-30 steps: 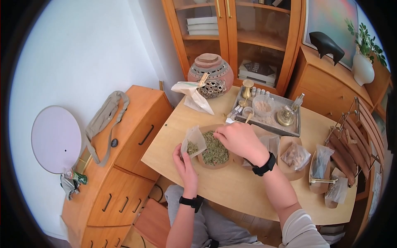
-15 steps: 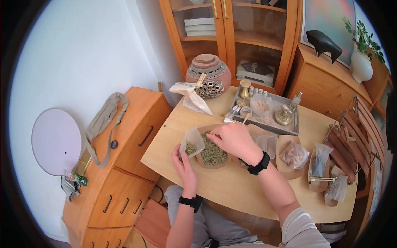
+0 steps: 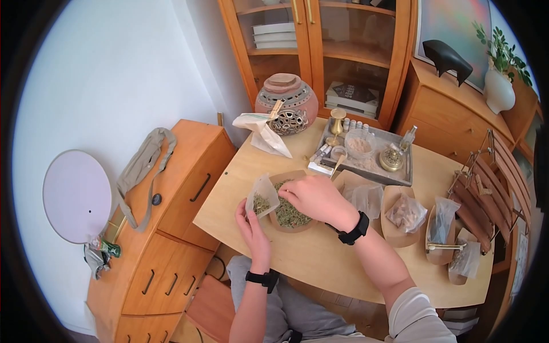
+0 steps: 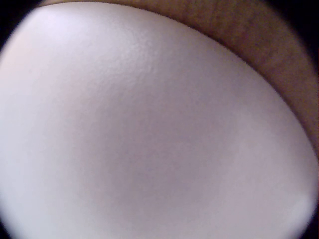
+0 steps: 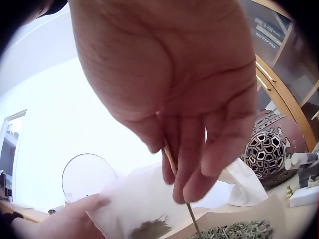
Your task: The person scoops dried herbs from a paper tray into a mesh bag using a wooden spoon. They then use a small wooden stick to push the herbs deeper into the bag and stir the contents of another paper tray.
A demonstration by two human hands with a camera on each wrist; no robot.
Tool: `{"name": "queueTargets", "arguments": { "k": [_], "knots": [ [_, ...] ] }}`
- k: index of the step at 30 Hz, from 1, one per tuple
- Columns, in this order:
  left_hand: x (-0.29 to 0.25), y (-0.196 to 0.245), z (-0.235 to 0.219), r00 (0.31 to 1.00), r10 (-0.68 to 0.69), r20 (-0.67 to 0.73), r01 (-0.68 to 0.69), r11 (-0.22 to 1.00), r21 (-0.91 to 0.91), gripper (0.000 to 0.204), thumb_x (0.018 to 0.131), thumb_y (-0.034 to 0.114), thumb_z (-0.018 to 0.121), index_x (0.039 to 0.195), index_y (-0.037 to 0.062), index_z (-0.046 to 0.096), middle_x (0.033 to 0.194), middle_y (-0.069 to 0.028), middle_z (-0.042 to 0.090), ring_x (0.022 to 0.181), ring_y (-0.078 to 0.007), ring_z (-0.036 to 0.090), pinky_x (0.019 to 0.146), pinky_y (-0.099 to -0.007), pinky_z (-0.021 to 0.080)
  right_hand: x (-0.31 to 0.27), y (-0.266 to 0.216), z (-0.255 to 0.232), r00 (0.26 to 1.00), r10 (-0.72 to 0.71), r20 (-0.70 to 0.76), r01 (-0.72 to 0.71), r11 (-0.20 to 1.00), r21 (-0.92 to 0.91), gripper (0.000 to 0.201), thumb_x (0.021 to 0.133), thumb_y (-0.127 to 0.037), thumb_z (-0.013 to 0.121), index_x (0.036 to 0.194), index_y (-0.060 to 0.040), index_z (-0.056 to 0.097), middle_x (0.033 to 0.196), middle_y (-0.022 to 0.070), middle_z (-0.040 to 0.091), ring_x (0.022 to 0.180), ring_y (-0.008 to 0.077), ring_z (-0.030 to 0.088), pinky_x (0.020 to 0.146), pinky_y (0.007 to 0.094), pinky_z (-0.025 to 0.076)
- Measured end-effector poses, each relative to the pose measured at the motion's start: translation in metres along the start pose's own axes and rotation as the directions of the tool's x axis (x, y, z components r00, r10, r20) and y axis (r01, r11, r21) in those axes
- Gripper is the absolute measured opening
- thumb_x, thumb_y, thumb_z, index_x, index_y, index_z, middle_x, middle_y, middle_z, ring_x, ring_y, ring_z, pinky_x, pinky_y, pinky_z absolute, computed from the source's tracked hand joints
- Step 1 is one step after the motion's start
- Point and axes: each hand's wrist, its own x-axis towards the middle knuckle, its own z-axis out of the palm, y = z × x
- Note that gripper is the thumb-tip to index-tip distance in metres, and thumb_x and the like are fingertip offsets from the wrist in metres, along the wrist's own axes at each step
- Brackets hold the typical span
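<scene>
My left hand [image 3: 254, 237] holds a translucent bag [image 3: 262, 197] with green dried herbs at its bottom. Just right of it, a brown oval container [image 3: 295, 230] is filled with similar herbs [image 3: 291, 217]. Over these herbs, my right hand [image 3: 321, 199] is beside the bag's mouth. The right wrist view shows that hand [image 5: 174, 79] pinching a thin brownish rod [image 5: 193, 218], which points down at the herbs [image 5: 241, 230]. Skin fills most of the left wrist view, and the left fingers are hidden there.
Oval containers with bags [image 3: 405, 212] stand to the right. Behind is a grey tray [image 3: 407, 182] with a bowl [image 3: 359, 144] and brass vessels. A patterned pot [image 3: 286, 100] and white bag [image 3: 267, 137] stand at the back left, and a wooden rack [image 3: 480, 211] at the right.
My right hand has moved left, closer to the mouth of the bag. The left hand keeps its hold on the bag. The head view has shifted slightly.
</scene>
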Motion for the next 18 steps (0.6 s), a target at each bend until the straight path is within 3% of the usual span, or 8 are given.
{"name": "queueTargets", "arguments": {
  "k": [3, 9, 14, 16, 17, 18],
  "knots": [
    [0.001, -0.002, -0.002, 1.0, 0.017, -0.004, -0.017, 1.0, 0.015, 0.044, 0.116, 0.031, 0.038, 0.145, -0.0011, 0.046, 0.142, -0.0131, 0.051, 0.133, -0.0217, 0.048, 0.116, -0.036, 0.036, 0.001, -0.007, -0.009, 0.988, 0.105, 0.112, -0.096, 0.992, -0.082, 0.023, 0.098, -0.027, 0.064, 0.099, -0.0108, 0.08, 0.084, 0.0122, 0.075, 0.077, 0.0336, 0.072, 0.071, 0.0445, 0.057],
    [-0.001, 0.001, 0.0, 1.0, 0.012, -0.006, -0.012, 1.0, 0.005, 0.043, 0.115, 0.031, 0.04, 0.145, -0.0008, 0.046, 0.142, -0.0134, 0.051, 0.133, -0.0218, 0.048, 0.116, -0.0363, 0.036, 0.0, -0.012, -0.011, 0.99, 0.068, 0.12, -0.063, 0.997, -0.045, 0.022, 0.098, -0.025, 0.064, 0.097, -0.0097, 0.079, 0.084, 0.0136, 0.075, 0.077, 0.0341, 0.072, 0.07, 0.0445, 0.057],
    [0.008, -0.003, -0.005, 1.0, 0.009, -0.007, -0.009, 1.0, 0.014, 0.044, 0.114, 0.031, 0.043, 0.145, -0.0005, 0.046, 0.142, -0.0132, 0.051, 0.132, -0.0216, 0.049, 0.115, -0.0363, 0.036, 0.003, -0.021, -0.03, 0.992, 0.127, 0.011, -0.126, 0.991, -0.044, 0.022, 0.099, -0.025, 0.064, 0.099, -0.0097, 0.079, 0.084, 0.0121, 0.075, 0.079, 0.0338, 0.072, 0.073, 0.0428, 0.058],
    [0.019, 0.022, -0.013, 0.972, -0.22, 0.087, 0.226, 0.972, -0.06, 0.044, 0.113, 0.033, 0.045, 0.144, 0.0017, 0.046, 0.141, -0.0125, 0.052, 0.13, -0.0201, 0.051, 0.113, -0.0347, 0.037, 0.003, -0.023, -0.032, 0.991, 0.13, -0.027, -0.13, 0.991, 0.01, 0.021, 0.1, -0.024, 0.063, 0.101, -0.0098, 0.079, 0.086, 0.0115, 0.075, 0.082, 0.0334, 0.072, 0.076, 0.0422, 0.058],
    [0.026, 0.022, -0.018, 0.973, -0.219, 0.078, 0.224, 0.973, -0.055, 0.044, 0.113, 0.033, 0.045, 0.144, 0.0017, 0.046, 0.141, -0.0125, 0.052, 0.13, -0.0201, 0.051, 0.113, -0.0347, 0.037, 0.004, -0.022, -0.033, 0.996, 0.087, -0.013, -0.087, 0.996, 0.037, 0.021, 0.101, -0.023, 0.062, 0.105, -0.0097, 0.078, 0.095, 0.0113, 0.075, 0.086, 0.0328, 0.072, 0.078, 0.0417, 0.058],
    [0.034, 0.019, -0.025, 0.969, -0.222, 0.113, 0.225, 0.974, -0.014, 0.042, 0.111, 0.029, 0.051, 0.145, 0.0041, 0.046, 0.135, -0.012, 0.056, 0.122, -0.0177, 0.055, 0.105, -0.0327, 0.042, 0.004, -0.023, -0.033, 0.999, 0.042, -0.002, -0.041, 0.997, 0.066, 0.021, 0.102, -0.023, 0.061, 0.108, -0.0097, 0.077, 0.104, 0.0112, 0.075, 0.09, 0.0323, 0.072, 0.08, 0.0411, 0.058]
  ]
}}
